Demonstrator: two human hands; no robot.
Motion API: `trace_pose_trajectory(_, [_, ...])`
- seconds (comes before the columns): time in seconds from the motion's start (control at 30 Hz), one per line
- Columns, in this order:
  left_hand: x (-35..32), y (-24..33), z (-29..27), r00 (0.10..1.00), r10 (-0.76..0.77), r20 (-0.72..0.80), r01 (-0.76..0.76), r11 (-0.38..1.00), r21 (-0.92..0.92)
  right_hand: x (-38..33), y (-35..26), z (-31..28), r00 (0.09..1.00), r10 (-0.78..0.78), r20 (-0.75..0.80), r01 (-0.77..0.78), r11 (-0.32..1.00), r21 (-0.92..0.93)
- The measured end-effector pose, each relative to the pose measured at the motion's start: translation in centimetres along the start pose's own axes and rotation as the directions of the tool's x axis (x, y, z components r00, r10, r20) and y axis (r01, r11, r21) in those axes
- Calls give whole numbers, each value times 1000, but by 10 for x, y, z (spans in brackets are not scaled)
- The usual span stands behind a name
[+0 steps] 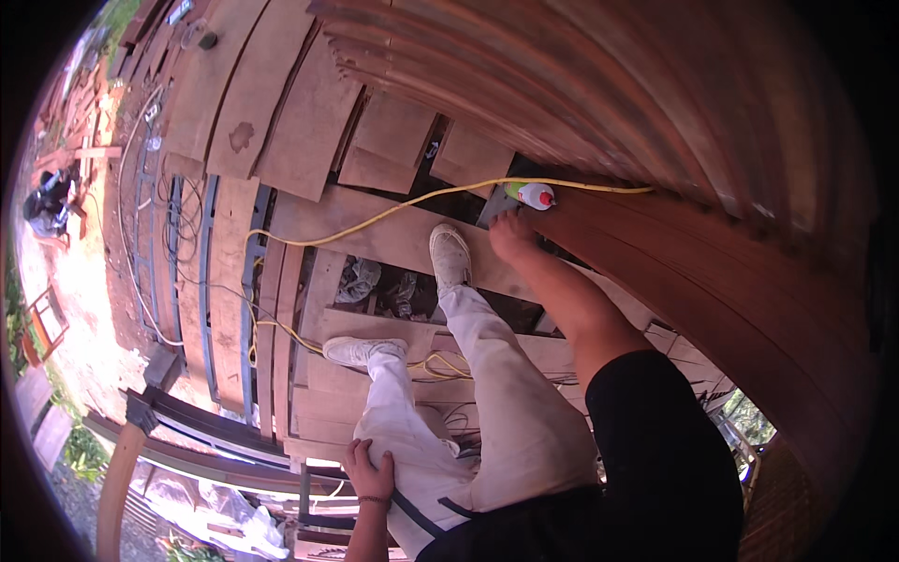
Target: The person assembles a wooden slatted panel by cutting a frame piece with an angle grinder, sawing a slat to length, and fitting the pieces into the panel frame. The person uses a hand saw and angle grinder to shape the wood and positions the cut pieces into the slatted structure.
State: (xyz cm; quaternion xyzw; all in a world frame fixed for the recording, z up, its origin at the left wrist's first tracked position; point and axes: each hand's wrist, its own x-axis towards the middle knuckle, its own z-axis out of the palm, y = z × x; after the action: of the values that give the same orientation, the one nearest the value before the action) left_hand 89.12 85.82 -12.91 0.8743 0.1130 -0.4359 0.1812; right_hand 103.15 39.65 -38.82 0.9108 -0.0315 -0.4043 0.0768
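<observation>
My right hand (513, 236) reaches forward to the end of the reddish-brown planks (637, 258), its fingers bent inward. Whatever those fingers may hold is hidden. Just beyond them lies a white and green squeeze bottle (534, 195) with a red cap, tipped on its side. A small grey flat surface (489, 208) shows beside the fingertips. My left hand (371, 471) rests on my left thigh over the white trousers, fingers apart and holding nothing.
A yellow cable (403, 205) snakes across loose boards (375, 223) with open gaps between them. Corrugated reddish sheets (599, 84) rise at the right. Plastic scraps (358, 279) lie in one gap. At far left a person (51, 206) crouches on the ground; a wooden post (120, 487) stands lower left.
</observation>
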Motion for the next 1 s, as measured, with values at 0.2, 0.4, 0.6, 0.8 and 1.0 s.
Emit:
trace_pose_trajectory(0.2, [-26, 29, 45, 979, -206, 7, 204, 965, -167, 117, 51, 15, 958, 119, 260, 9, 896, -444])
trace_pose_trajectory(0.4, [-33, 48, 62, 973, -231, -13, 219, 935, -280, 96, 63, -3, 912, 132, 388, -61, 980, -190])
trace_pose_trajectory(0.6, [-29, 39, 77, 989, -136, -51, 119, 959, -257, 6, 68, -52, 771, -62, 633, -535, 475, 699])
trace_pose_trajectory(0.8, [-29, -3, 76, 976, -151, -159, 73, 907, -416, -115, 28, -167, 762, -550, 343, -544, -254, 800])
trace_pose_trajectory(1.0, [-62, -32, 19, 921, -358, -153, 200, 773, -602, -203, -38, -302, 716, -698, -4, -389, -403, 828])
